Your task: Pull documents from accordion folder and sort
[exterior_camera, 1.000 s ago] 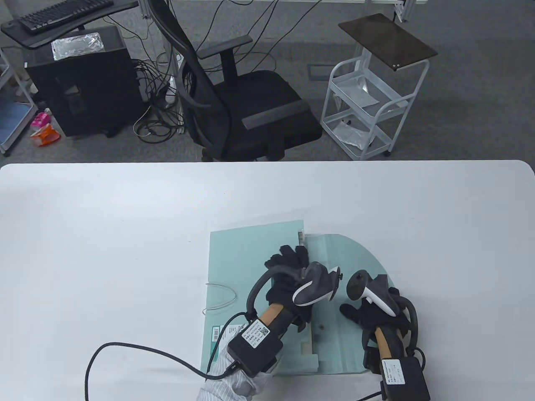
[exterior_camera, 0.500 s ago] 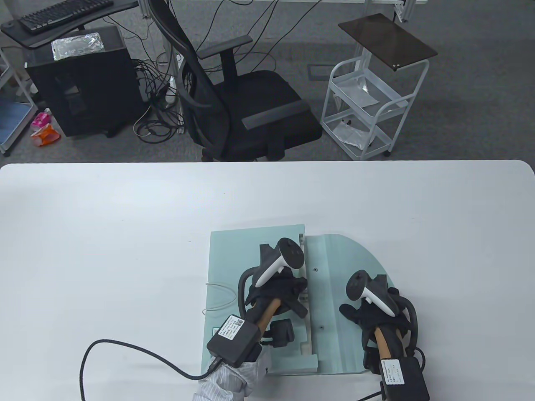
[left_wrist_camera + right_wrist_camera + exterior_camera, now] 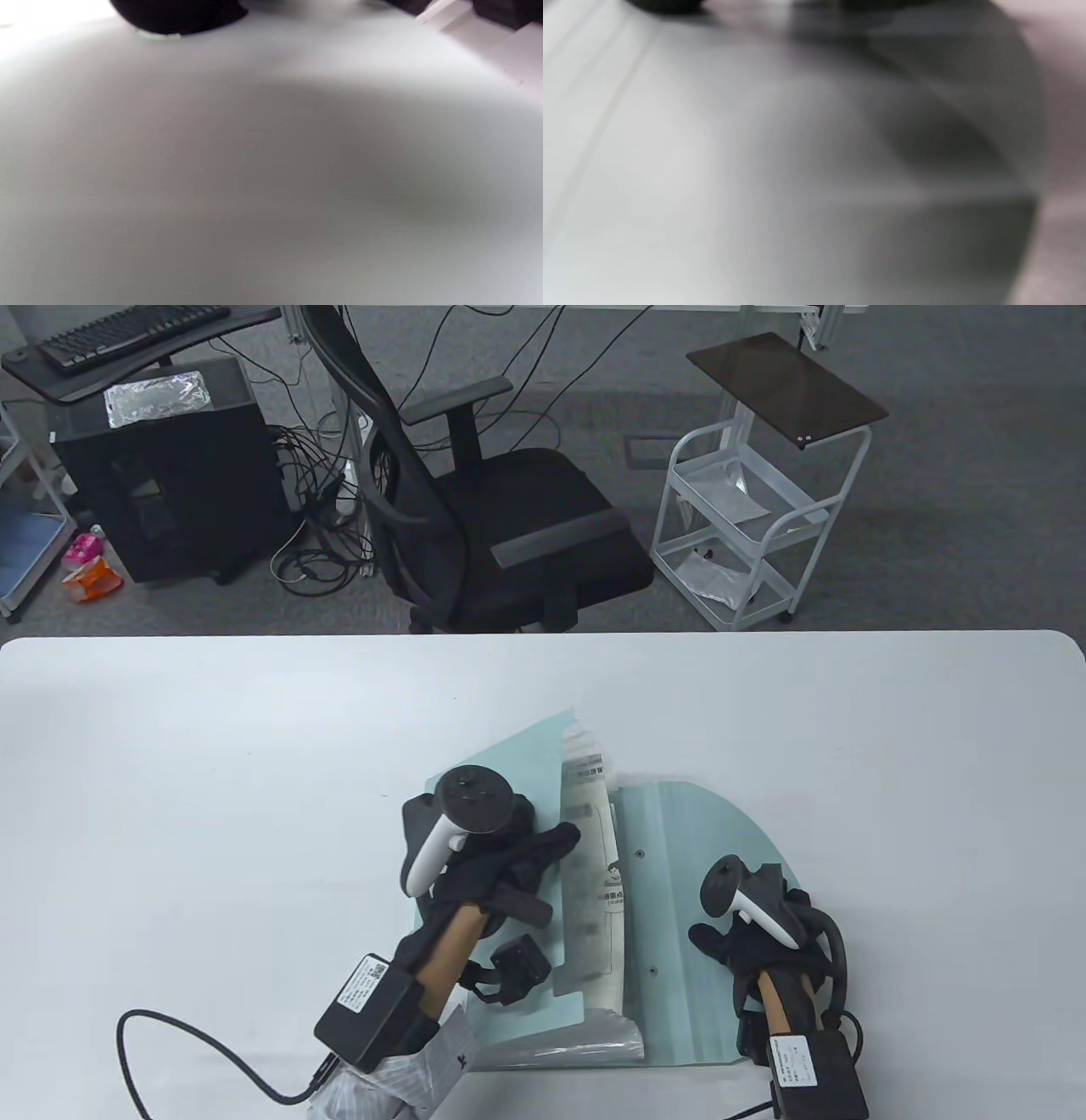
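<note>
Pale green plastic formed the accordion folder [image 3: 679,848], which lay open on the white table [image 3: 212,746] near its front edge. Its rounded flap was spread flat to the right. The front panel [image 3: 509,763] stood raised and tilted back toward the left, exposing printed documents [image 3: 594,891] in the pocket; their white sheets showed between the panel and the flap.

The left hand [image 3: 501,874] rested against the raised panel with fingers extended toward the documents. Whether the fingers gripped the panel's edge or merely pressed on it could not be determined.

The right hand [image 3: 755,942] lay on the flap near its right rim, palm down. How far its fingers were spread could not be told, and it held nothing visible.

Both wrist views were blurred; they showed only grey surface and dark glove edges at the top.
</note>
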Tool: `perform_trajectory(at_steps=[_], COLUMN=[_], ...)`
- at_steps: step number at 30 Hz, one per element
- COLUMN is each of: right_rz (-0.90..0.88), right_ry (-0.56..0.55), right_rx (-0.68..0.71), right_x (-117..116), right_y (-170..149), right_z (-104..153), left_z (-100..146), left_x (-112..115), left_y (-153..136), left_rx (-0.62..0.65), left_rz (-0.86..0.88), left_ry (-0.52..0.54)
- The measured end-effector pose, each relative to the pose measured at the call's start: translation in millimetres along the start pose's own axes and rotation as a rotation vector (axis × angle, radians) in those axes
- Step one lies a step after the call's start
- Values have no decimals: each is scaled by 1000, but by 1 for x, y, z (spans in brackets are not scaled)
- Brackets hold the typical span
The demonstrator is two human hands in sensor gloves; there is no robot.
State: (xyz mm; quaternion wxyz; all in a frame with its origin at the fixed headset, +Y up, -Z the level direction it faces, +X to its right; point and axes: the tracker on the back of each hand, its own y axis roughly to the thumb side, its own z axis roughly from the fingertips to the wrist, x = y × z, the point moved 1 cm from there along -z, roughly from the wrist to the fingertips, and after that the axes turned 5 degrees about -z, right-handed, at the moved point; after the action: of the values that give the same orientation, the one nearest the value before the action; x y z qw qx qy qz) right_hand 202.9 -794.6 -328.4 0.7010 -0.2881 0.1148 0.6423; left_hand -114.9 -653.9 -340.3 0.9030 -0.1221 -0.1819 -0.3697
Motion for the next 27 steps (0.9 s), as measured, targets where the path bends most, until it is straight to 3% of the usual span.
perform_trajectory(at_steps=[6,11,16,20,27], right_rz=[28,31,48,62,65], right_ry=[-8,-15,-19,-20,-27], right_rx=[-12,-13,-20,-25,-25], right_x=[-1,-2,-2,-3,-4], right_y=[2,2,4,5,7], right_z=[0,1,1,2,2], left_z=[34,50,60,64,71], left_x=[-53,-79,-92,-93,-100], left_y=[-41,-84,-130,-153,-158], left_rx=[66,96,97,107,50], left_rz=[181,339,453,512,398], left_ry=[64,115,250,283,309])
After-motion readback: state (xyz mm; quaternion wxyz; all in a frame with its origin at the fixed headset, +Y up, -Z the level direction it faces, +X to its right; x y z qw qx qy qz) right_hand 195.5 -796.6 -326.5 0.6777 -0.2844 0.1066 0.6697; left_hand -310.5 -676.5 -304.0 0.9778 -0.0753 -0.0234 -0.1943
